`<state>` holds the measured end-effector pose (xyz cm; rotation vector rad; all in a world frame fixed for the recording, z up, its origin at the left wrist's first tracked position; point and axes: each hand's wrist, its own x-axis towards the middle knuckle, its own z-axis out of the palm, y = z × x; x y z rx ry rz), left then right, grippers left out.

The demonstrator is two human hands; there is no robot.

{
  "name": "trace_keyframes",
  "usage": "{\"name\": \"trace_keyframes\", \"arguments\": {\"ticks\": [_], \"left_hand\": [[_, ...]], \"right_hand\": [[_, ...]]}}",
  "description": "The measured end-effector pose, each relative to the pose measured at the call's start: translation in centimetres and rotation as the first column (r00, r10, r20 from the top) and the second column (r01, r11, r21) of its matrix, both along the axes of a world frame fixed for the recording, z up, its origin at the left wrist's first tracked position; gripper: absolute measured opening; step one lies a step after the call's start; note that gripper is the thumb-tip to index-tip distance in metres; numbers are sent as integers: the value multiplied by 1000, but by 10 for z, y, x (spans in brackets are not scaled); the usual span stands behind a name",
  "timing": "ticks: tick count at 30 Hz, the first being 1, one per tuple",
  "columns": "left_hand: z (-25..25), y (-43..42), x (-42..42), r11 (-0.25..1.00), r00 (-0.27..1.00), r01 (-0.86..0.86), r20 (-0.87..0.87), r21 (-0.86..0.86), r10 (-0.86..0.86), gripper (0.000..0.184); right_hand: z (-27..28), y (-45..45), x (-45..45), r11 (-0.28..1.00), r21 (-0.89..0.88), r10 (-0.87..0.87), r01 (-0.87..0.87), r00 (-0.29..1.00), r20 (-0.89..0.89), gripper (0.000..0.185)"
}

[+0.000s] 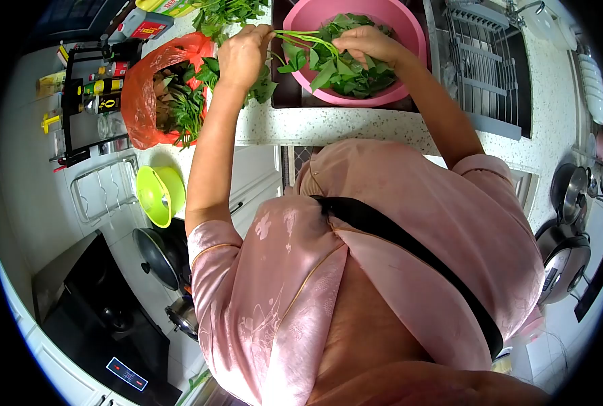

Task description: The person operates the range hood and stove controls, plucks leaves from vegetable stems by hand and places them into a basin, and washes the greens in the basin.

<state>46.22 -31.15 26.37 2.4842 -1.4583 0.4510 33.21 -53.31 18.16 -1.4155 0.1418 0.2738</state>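
Green leafy stems [301, 38] stretch between my two hands at the left side of a pink basin [418, 40]. My left hand [242, 54] is closed on the stem ends, just left of the basin. Over the basin, my right hand [367, 44] has its fingers closed on the leafy part of the same stems. Loose green leaves [355, 80] lie in the basin beneath. A red plastic bag [139, 101] with leaves and scraps stands open left of my left forearm. More greens [228, 15] lie on the counter behind my left hand.
The basin sits in a dark sink [284, 91]. A grey dish rack [484, 74] is right of it. Bottles fill a black shelf [71, 111] at the left. A lime green basket [160, 195] and a lidded pan [158, 257] stand nearer, at the left.
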Motion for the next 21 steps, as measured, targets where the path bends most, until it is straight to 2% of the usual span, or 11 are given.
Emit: {"name": "trace_keyframes", "arguments": {"ticks": [1, 3, 7, 9, 13, 15, 19, 21], "left_hand": [[1, 0, -1, 1000, 1000, 1, -5, 1, -1, 14], [2, 1, -4, 1000, 1000, -2, -10, 5, 3, 14], [0, 3, -4, 999, 999, -39, -5, -3, 39, 14], [-1, 5, -3, 998, 998, -59, 4, -6, 59, 14], [1, 6, -4, 998, 999, -50, 16, -24, 50, 14], [2, 6, -5, 998, 998, -54, 19, -34, 55, 15], [2, 3, -8, 991, 991, -131, -13, 23, 131, 15], [2, 3, -10, 984, 984, -169, -50, 62, 172, 16]], "right_hand": [[0, 1, 0, 1000, 0, 3, -3, 1000, 1, 23], [-3, 5, 0, 976, -214, 47, -35, 998, 50, 19], [-13, 16, -1, 991, -128, -17, 34, 991, 135, 17], [-18, 22, 2, 957, -138, -177, 256, 888, 425, 13], [5, 23, -3, 942, -139, -213, 305, 866, 453, 16], [5, 22, -2, 829, -462, -124, 315, 909, 397, 15], [3, 27, -1, 773, -562, -72, 295, 921, 383, 16], [4, 29, -1, 664, -631, -48, 401, 865, 499, 14]]}}
